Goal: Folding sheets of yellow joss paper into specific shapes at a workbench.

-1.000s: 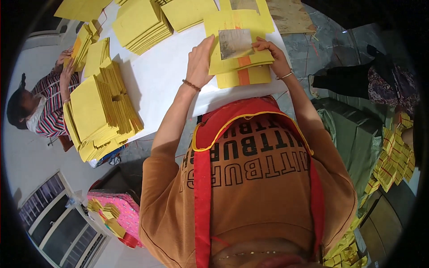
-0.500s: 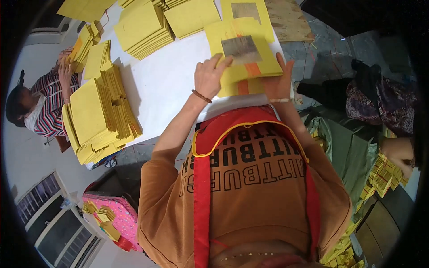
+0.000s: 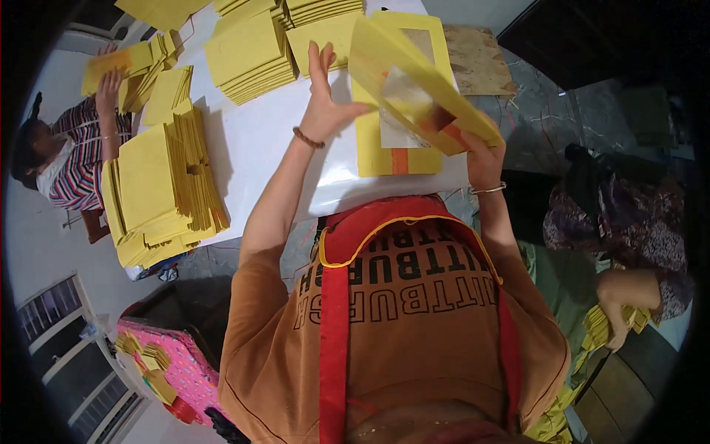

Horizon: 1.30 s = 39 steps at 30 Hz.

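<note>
My right hand [image 3: 484, 157] grips the lower right corner of a flat yellow paper bag [image 3: 423, 83] with a clear window and an orange strip. The bag is raised and tilted above the table. Beneath it, a similar windowed yellow bag [image 3: 373, 154] lies flat on the white table [image 3: 262, 140], partly covered. To the left of the raised bag, my left hand [image 3: 325, 100] is in the air with its fingers stretched and thumb apart, holding nothing. Its thumb tip comes close to the bag's left edge; whether they touch, I cannot tell.
Stacks of yellow bags stand at the table's left [image 3: 151, 174] and far side [image 3: 248, 55]. A co-worker in a striped top [image 3: 74, 159] handles yellow pieces at far left. At right, another person's arm [image 3: 625, 288] reaches toward yellow bundles. A wooden board [image 3: 481, 63] sits beyond the table's right edge.
The upper bag has been lifted and tilted up to the right in my right hand. My left hand has come off it and moved left and away, fingers spreading.
</note>
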Motion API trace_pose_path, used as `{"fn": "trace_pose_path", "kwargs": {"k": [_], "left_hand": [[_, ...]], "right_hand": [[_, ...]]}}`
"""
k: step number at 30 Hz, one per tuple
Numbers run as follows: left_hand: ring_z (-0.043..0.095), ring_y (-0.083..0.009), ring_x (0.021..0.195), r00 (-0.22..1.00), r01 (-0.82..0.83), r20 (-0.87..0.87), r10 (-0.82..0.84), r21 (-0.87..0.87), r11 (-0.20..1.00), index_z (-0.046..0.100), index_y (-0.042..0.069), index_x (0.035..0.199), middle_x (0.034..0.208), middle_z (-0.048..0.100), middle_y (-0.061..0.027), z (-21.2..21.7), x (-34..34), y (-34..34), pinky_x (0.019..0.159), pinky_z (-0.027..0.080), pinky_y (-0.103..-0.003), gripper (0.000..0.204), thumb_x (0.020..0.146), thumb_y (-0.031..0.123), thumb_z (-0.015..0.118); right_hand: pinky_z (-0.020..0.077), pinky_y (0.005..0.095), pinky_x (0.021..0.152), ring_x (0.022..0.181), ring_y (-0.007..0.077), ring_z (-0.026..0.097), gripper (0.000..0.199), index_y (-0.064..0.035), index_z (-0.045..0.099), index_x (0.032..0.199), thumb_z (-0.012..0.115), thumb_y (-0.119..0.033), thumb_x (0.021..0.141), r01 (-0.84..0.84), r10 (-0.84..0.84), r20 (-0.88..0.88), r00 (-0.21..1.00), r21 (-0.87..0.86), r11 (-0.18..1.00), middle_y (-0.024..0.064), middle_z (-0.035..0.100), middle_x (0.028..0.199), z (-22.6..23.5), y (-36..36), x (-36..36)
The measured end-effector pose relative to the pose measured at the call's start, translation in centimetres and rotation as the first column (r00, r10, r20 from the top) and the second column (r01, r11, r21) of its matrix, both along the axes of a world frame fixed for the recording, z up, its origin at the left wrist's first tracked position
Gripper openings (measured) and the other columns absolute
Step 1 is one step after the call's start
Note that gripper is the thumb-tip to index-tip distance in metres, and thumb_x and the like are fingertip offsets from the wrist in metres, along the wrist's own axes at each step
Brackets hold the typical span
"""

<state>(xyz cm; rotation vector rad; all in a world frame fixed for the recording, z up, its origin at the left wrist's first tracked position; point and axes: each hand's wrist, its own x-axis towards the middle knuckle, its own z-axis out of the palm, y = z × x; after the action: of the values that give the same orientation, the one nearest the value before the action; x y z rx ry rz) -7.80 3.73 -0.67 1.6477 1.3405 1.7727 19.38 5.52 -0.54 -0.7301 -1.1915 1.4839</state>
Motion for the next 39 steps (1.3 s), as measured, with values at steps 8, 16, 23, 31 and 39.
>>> {"fn": "trace_pose_path", "kwargs": {"k": [8, 16, 23, 31, 39], "left_hand": [[0.042, -0.0203, 0.115, 0.904, 0.355, 0.348, -0.249, -0.284, 0.891, 0.031, 0.004, 0.130, 0.120, 0.048, -0.0093, -0.3, -1.6, -0.1, 0.099, 0.032, -0.034, 0.082, 0.064, 0.012, 0.079], [0.047, -0.0196, 0.109, 0.950, 0.281, 0.216, -0.224, -0.286, 0.916, 0.037, 0.003, 0.123, 0.116, 0.050, -0.0102, -0.7, -0.7, -0.3, 0.094, 0.036, -0.033, 0.060, 0.073, 0.009, 0.070], [0.049, -0.0169, 0.104, 0.893, 0.345, 0.394, -0.218, -0.287, 0.894, 0.039, 0.002, 0.120, 0.112, 0.052, -0.0088, -1.1, -0.5, 0.2, 0.090, 0.039, -0.030, 0.049, 0.078, 0.008, 0.064], [0.053, -0.0230, 0.094, 0.904, -0.342, -0.285, 0.319, -0.031, 0.939, 0.043, 0.001, 0.119, 0.105, 0.055, -0.0123, 0.3, 0.2, 0.0, 0.084, 0.041, -0.032, 0.046, 0.075, 0.003, 0.057], [0.049, -0.0234, 0.084, 0.539, -0.090, -0.824, 0.172, 0.147, 0.985, 0.057, 0.015, 0.110, 0.113, 0.053, -0.0068, -1.4, 6.5, -4.0, 0.070, 0.037, -0.036, 0.052, 0.059, 0.009, 0.064]], "right_hand": [[0.0423, 0.0300, 0.091, 0.106, 0.0172, 0.051, 0.057, -0.0006, 0.038, 0.128, 0.060, 0.005, 0.076, -0.018, 0.002, 0.153, 0.988, 0.099, 0.995, 0.0121, 0.052, 0.118, 0.0, -0.6, -1.0], [0.0419, 0.0288, 0.090, 0.105, 0.0169, 0.051, 0.056, -0.0008, 0.040, 0.126, 0.064, 0.000, 0.075, -0.069, 0.050, 0.185, 0.981, 0.097, 0.993, 0.0106, 0.054, 0.112, -0.4, -0.1, -1.0], [0.0476, 0.0250, 0.074, 0.087, 0.0099, 0.055, 0.042, -0.0008, 0.050, 0.117, 0.063, -0.004, 0.077, -0.024, 0.014, 0.230, 0.973, 0.041, 0.999, 0.0047, 0.058, 0.101, -0.5, 0.8, -0.6], [0.0471, 0.0275, 0.073, 0.086, 0.0123, 0.057, 0.023, -0.0023, 0.053, 0.107, 0.056, -0.011, 0.086, 0.135, -0.137, 0.015, 0.990, -0.325, 0.936, 0.0038, 0.058, 0.098, -1.0, 2.2, -1.5], [0.0481, 0.0368, 0.083, 0.096, 0.0211, 0.057, 0.028, -0.0034, 0.047, 0.115, 0.050, -0.009, 0.088, 0.009, -0.292, -0.286, 0.913, -0.700, 0.714, 0.0077, 0.056, 0.107, -5.4, 0.8, -2.4]]}}
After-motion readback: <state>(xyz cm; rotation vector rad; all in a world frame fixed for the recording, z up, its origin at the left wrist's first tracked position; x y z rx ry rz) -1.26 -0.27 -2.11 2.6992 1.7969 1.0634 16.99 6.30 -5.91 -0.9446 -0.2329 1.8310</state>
